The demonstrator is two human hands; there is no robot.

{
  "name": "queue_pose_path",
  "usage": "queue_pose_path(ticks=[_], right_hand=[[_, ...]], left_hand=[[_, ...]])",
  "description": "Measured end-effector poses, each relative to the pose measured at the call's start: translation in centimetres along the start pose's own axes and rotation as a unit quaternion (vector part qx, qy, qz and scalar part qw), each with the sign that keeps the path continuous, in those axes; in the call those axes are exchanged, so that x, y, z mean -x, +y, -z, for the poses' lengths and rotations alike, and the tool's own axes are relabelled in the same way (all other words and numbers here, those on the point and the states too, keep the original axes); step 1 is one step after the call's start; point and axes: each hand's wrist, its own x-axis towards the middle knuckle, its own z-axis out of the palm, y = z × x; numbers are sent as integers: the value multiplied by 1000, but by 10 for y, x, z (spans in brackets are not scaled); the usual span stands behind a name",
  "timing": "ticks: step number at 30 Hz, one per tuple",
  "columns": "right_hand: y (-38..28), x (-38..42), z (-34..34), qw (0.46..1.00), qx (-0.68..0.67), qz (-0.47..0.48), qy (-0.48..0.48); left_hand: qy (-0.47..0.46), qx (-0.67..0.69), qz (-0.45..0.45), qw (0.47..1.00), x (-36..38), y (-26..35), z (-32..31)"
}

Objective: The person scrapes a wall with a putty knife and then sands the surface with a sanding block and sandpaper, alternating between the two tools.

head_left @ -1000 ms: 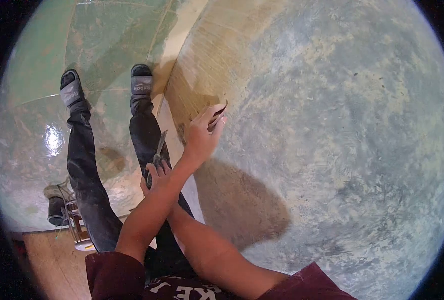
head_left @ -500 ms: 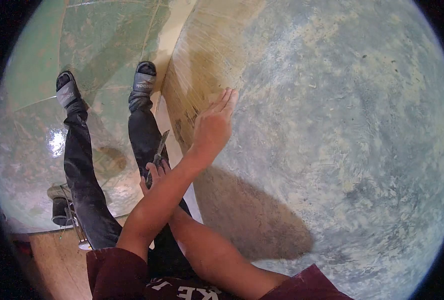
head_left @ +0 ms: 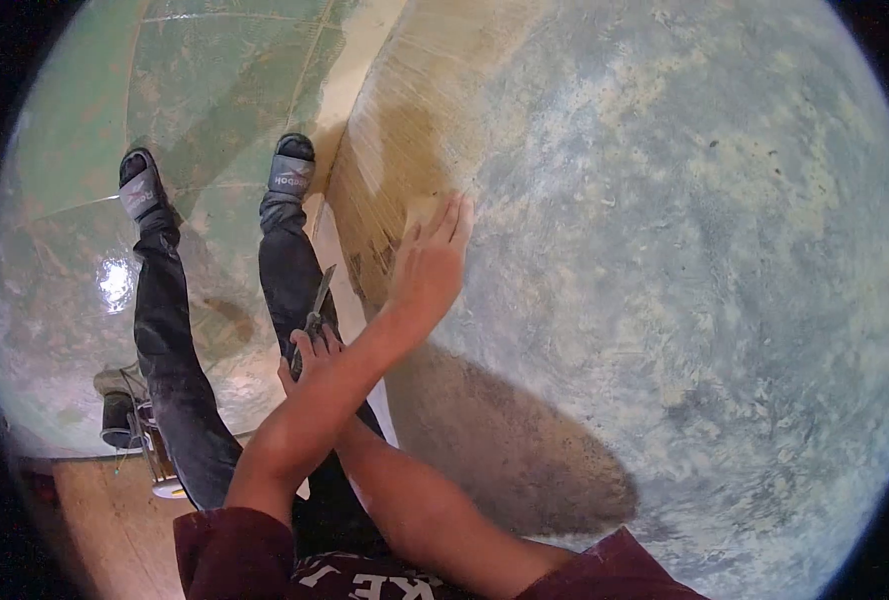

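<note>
My forearms cross, the left one over the right. My left hand (head_left: 430, 262) lies flat with its fingers stretched out and close together, at the border of the brown, streaked strip (head_left: 385, 170) and the mottled grey-blue surface (head_left: 685, 270). A pale yellowish patch (head_left: 420, 212) shows beside its fingers; what lies under the palm is hidden. In front of my dark trouser leg, my right hand (head_left: 312, 352) is closed round the dark handle of a narrow-bladed knife (head_left: 325, 290). Its blade points up and away, and the left forearm hides part of that wrist.
Two feet in grey slides (head_left: 292, 172) stand on a worn green surface (head_left: 75, 240). A dark cup-like container (head_left: 118, 418) and some metal gear (head_left: 165, 470) are at lower left, near a brown floor (head_left: 115, 525). A large shadow falls on the grey-blue surface.
My left hand has shifted slightly down along the surface, its fingers a little more spread. My right hand keeps the knife at nearly the same place. The view has tilted slightly.
</note>
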Motion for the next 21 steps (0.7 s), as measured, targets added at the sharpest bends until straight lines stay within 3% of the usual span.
queue_pose_path(ticks=[6, 8, 12, 18, 21], right_hand=[[-6, -4, 10, 1000, 1, -8, -12], [-5, -7, 11, 1000, -9, -7, -25], [4, 1, 0, 1000, -11, 24, 7], [-7, -13, 25, 1000, -6, 8, -17], [-4, -12, 19, 1000, -6, 15, -17]], left_hand=[[-28, 17, 24, 999, -1, 5, 4], [-25, -38, 10, 999, 0, 5, -2], [-9, -37, 17, 999, -27, -6, 5], [-32, 35, 39, 998, 1, 14, 0], [-26, -33, 35, 999, -26, -3, -8]])
